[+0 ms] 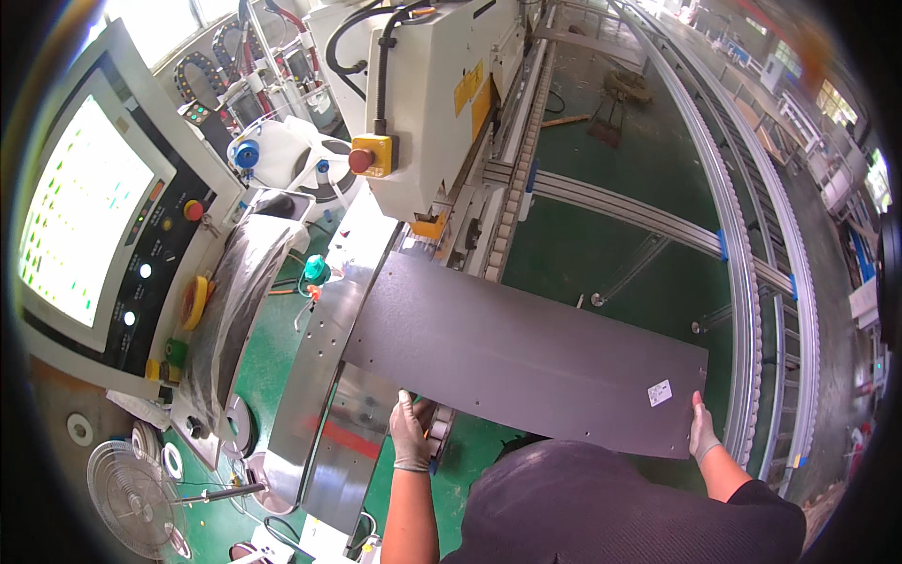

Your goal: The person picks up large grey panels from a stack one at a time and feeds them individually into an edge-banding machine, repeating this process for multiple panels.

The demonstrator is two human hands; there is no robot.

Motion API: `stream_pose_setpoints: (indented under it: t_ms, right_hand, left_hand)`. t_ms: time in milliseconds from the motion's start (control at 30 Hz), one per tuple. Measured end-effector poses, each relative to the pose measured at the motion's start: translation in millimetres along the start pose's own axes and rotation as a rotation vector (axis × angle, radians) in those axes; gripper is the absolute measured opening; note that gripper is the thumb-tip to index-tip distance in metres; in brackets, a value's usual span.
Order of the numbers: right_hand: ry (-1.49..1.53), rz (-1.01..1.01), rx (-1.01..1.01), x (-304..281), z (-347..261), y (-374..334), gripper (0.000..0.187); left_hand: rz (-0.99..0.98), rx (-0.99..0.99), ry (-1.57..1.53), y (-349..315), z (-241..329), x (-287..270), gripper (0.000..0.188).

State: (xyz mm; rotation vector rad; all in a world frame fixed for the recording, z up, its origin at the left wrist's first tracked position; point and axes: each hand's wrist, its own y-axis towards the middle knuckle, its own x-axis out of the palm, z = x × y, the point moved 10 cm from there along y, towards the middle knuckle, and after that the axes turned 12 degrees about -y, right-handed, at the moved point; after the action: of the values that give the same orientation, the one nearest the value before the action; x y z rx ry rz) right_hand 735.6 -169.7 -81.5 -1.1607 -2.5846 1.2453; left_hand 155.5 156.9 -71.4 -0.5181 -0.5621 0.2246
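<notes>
A long dark grey panel (526,348) with small holes along its edges lies in front of me. Its left end rests on a metal machine bed (324,376). Near its right end sits a white label (660,393). My left hand (410,434), in a pale glove, is closed on the near edge of the panel toward its left end, thumb on top and the other fingers mostly hidden. At the right end, my gloved right hand (702,430) grips the panel's short edge, with most of its fingers out of sight.
A cream machine head (437,103) with a red stop button (361,161) stands beyond the panel's left end. To the left is a control console (103,216) with a lit screen. Roller rails (742,235) run along the right. A wire-guarded fan (132,493) stands lower left.
</notes>
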Motion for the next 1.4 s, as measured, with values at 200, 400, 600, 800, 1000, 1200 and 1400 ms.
stream_pose_setpoints:
  t_ms: [200,400,600,800,1000,1200,1400]
  right_hand:
    - [-0.056,0.101,0.025,-11.9,-31.9,37.4,0.077]
    - [0.089,-0.044,0.008,8.3,-67.8,66.4,0.076]
    - [0.124,-0.108,-0.031,26.2,-116.5,98.5,0.075]
    - [0.188,-0.202,-0.095,26.9,-157.4,152.8,0.068]
    - [0.17,-0.114,-0.245,0.5,-187.5,223.0,0.05]
    - [-0.078,0.228,-0.636,14.9,-262.2,226.5,0.041]
    - [-0.708,0.201,-1.229,212.6,-322.2,107.4,0.032]
  left_hand:
    - [0.103,0.276,0.155,22.6,13.0,30.5,0.049]
    - [0.161,0.257,0.117,49.2,13.0,68.1,0.048]
    - [0.127,0.235,0.119,81.7,9.7,113.5,0.048]
    - [0.087,0.199,0.049,126.8,-1.9,156.1,0.047]
    - [0.043,0.086,-0.046,152.8,3.2,232.8,0.047]
    - [-0.171,0.337,0.707,199.8,-10.3,258.4,0.041]
    - [-0.112,0.619,1.352,82.6,-0.5,219.5,0.046]
